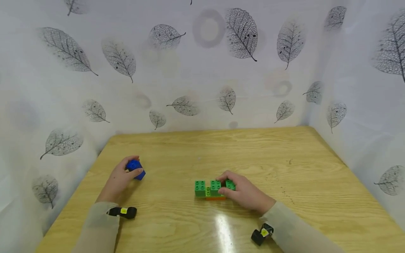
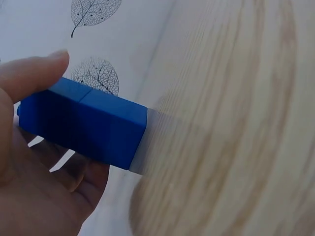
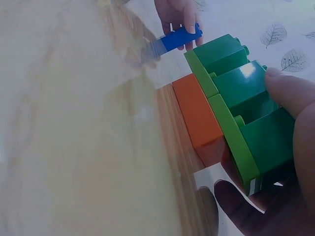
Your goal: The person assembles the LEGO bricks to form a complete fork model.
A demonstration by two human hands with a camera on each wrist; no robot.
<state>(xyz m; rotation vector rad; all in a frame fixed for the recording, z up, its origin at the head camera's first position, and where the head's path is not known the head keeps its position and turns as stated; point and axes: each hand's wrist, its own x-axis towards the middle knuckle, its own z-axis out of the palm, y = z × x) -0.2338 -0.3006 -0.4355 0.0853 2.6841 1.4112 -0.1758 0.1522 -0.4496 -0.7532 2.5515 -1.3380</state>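
On the left of the table, my left hand (image 1: 117, 180) holds a blue toy-brick stack (image 1: 136, 170) between thumb and fingers. A seam crosses the stack's side in the left wrist view, and its lower end is right at the tabletop. My right hand (image 1: 241, 192) grips the right part of a brick build near the middle. Three dark green bricks (image 3: 269, 140) with gaps between them top it. They sit on thin lime-green pieces (image 3: 235, 140), with an orange brick (image 3: 199, 115) underneath at the table surface. My fingers partly cover the rightmost green brick.
The wood-grain table (image 1: 177, 154) is glossy and reflects light near its front. White cloth (image 1: 202, 77) with a leaf print rises behind it and along both sides. Each wrist wears a black strap with a small camera (image 1: 126, 212).
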